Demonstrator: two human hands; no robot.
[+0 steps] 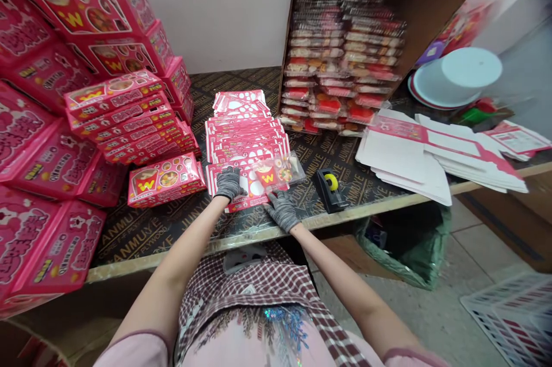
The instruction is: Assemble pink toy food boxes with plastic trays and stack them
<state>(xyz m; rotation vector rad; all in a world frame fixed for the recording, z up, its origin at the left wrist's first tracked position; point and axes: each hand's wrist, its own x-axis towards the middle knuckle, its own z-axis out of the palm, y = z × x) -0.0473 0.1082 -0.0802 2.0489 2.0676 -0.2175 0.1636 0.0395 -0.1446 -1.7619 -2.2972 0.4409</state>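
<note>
Flat pink and white printed cartons [248, 137] lie in an overlapping row in front of me. On the nearest carton rests a clear plastic packet [284, 176] that partly covers its printed front. In a grey knit glove, my left hand [230, 183] lies on the left part of this carton with its fingers stretched forward. My right hand [282, 210], gloved alike, touches the carton's front right corner with its fingers spread. Just left of my left hand sits a filled pink box [166, 180]. A black tape dispenser [331, 190] with yellow tape stands right of my right hand.
Stacked pink boxes [103, 10] rise high on the left. Clear-wrapped packets [340, 68] are piled inside a brown carton at the back. Unfolded white card sheets [401, 154] overhang the table edge [388, 205]. A green-lined bin [414, 257] stands below. Upturned pale tubs [470, 68] sit far right.
</note>
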